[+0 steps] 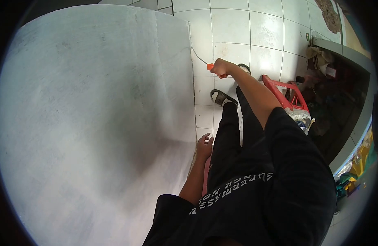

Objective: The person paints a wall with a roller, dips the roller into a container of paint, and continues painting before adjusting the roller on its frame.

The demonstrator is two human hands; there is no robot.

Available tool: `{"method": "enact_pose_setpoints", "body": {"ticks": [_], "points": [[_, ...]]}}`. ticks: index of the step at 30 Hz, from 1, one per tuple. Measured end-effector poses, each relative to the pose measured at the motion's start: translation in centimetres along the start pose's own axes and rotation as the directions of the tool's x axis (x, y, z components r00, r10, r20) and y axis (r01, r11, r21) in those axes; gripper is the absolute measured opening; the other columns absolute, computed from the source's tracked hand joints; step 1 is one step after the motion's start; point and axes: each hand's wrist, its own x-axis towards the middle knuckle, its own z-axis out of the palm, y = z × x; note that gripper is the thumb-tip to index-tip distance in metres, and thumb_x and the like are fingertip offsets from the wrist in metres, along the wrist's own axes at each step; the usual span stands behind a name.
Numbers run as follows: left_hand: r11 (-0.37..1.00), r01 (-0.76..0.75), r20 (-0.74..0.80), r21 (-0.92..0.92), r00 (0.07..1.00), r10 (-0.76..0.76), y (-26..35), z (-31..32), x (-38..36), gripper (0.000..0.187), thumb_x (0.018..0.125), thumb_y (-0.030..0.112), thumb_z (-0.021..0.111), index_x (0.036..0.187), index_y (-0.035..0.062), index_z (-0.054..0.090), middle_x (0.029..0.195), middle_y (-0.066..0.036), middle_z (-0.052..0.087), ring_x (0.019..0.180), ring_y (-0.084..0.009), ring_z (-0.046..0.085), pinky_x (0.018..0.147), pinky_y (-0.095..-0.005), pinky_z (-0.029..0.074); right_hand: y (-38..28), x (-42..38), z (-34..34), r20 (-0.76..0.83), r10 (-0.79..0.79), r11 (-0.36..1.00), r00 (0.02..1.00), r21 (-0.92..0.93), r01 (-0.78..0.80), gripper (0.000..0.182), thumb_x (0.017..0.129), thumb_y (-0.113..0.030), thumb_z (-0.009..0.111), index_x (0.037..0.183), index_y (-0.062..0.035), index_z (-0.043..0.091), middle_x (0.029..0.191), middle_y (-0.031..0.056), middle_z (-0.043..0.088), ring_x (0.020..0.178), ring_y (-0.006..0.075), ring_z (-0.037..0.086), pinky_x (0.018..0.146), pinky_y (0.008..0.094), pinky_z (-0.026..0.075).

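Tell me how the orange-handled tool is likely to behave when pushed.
The orange-handled tool is probably light, since the right hand alone holds it. Its thin rod looks like metal and shows no sag, so it likely stays fairly stiff.

My tool handle [210, 66] is orange. I wear a black T-shirt [238, 217] with white lettering [248, 179], and black trousers [228, 133]. The wall [86, 82] is pale grey with darker patches; the floor tiles [230, 25] are white, the stool [276, 92] red.

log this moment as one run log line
right hand: gripping orange-handled tool | rod: runs to edge of pale wall | left hand: nothing visibly held
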Motion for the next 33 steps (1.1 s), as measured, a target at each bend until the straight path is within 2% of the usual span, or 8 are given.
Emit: {"method": "enact_pose_setpoints", "body": {"ticks": [3, 6, 7, 10, 13, 17, 26, 33], "points": [[0.998, 0.037, 0.012, -0.05, 0.999, -0.036, 0.8, -0.1, -0.1, 0.041, 0.092, 0.033, 0.063, 0.126, 0.0111, 0.06, 0.114, -0.016, 0.059, 0.094, -0.0258, 0.062, 0.083, -0.038, 0.052, -2.9, -7.3, -2.2, 0.06, -0.063, 0.953, 0.996, -0.291, 0.078, 0.033, 0.081, -0.025, 0.063, 0.07, 0.0061, 0.064, 0.056, 0.0144, 0.057, 0.046, 0.0213, 0.055, 0.046, 0.0379, 0.044], [0.998, -0.057, -0.006, -0.035, 0.998, 0.056, 1.4, -0.2, 0.4, 0.041, 0.091, 0.032, 0.064, 0.126, 0.0112, 0.06, 0.115, -0.016, 0.059, 0.095, -0.026, 0.062, 0.084, -0.0378, 0.052, -2.0, -18.1, -4.5, -0.096, -0.183, 0.96, 0.978, -0.231, 0.157, 0.038, 0.08, -0.034, 0.062, 0.081, 0.0046, 0.065, 0.064, 0.0112, 0.06, 0.06, 0.018, 0.056, 0.058, 0.0353, 0.044], [0.995, -0.089, -0.003, -0.046, 0.996, 0.089, 1.9, -0.2, 0.6, 0.041, 0.091, 0.033, 0.064, 0.126, 0.0111, 0.06, 0.114, -0.016, 0.06, 0.095, -0.026, 0.063, 0.084, -0.0377, 0.052, -4.6, -24.0, -6.1, 0.018, -0.127, 0.961, 0.992, -0.245, 0.128, 0.04, 0.084, -0.025, 0.059, 0.114, 0.0003, 0.066, 0.07, 0.0071, 0.062, 0.062, 0.0126, 0.052, 0.061, 0.0304, 0.045], [0.988, -0.141, -0.002, -0.062, 0.99, 0.141, 3.0, -0.2, 0.7, 0.041, 0.092, 0.034, 0.063, 0.125, 0.0111, 0.06, 0.111, -0.017, 0.061, 0.094, -0.0255, 0.062, 0.084, -0.0373, 0.052, -3.3, -34.6, -8.3, 0.065, -0.303, 0.942, 0.951, -0.131, 0.31, 0.047, 0.084, -0.013, 0.059, 0.13, -0.0025, 0.058, 0.07, 0.0072, 0.061, 0.061, 0.0104, 0.053, 0.059, 0.0301, 0.045], [0.984, -0.176, 0.006, -0.01, 0.984, 0.176, 3.5, -0.2, 1.4, 0.042, 0.091, 0.034, 0.063, 0.125, 0.0109, 0.06, 0.11, -0.016, 0.061, 0.091, -0.0253, 0.062, 0.082, -0.037, 0.052, -6.1, -40.9, -8.9, -0.014, 0.094, 0.98, 0.995, -0.175, -0.095, 0.049, 0.086, -0.024, 0.064, 0.131, -0.0042, 0.057, 0.078, 0.013, 0.065, 0.076, 0.0215, 0.064, 0.077, 0.0344, 0.049], [0.992, -0.125, 0.026, -0.005, 0.992, 0.125, 3.5, -0.4, 1.8, 0.042, 0.09, 0.034, 0.064, 0.125, 0.0109, 0.06, 0.11, -0.016, 0.061, 0.091, -0.0254, 0.062, 0.082, -0.0369, 0.052, -2.7, -38.5, -6.4, -0.235, -0.061, 0.944, 0.97, -0.331, -0.02, 0.048, 0.087, -0.029, 0.061, 0.128, -0.0061, 0.059, 0.112, 0.0254, 0.064, 0.11, 0.0364, 0.059, 0.095, 0.041, 0.044], [0.992, -0.12, 0.014, 0.043, 0.993, 0.119, 0.8, -1.5, 0.6, 0.042, 0.09, 0.034, 0.065, 0.125, 0.0116, 0.061, 0.112, -0.016, 0.061, 0.094, -0.0249, 0.062, 0.082, -0.0369, 0.052, 3.7, -11.9, 1.2, -0.368, -0.058, 0.944, 0.928, -0.322, -0.069, 0.037, 0.084, -0.023, 0.053, 0.091, 0.0101, 0.067, 0.095, 0.0306, 0.066, 0.093, 0.0432, 0.065, 0.081, 0.0437, 0.053], [0.995, -0.08, 0.002, 0.057, 0.997, 0.08, -0.8, -2.2, -0.5, 0.041, 0.09, 0.033, 0.065, 0.124, 0.0113, 0.062, 0.111, -0.016, 0.061, 0.092, -0.025, 0.063, 0.082, -0.0365, 0.052, -2.5, -14.4, 1.3, -0.248, -0.022, 0.938, 0.969, -0.341, -0.065, 0.036, 0.083, -0.02, 0.054, 0.095, 0.0113, 0.066, 0.094, 0.0293, 0.067, 0.09, 0.0387, 0.068, 0.079, 0.043, 0.052]]}}
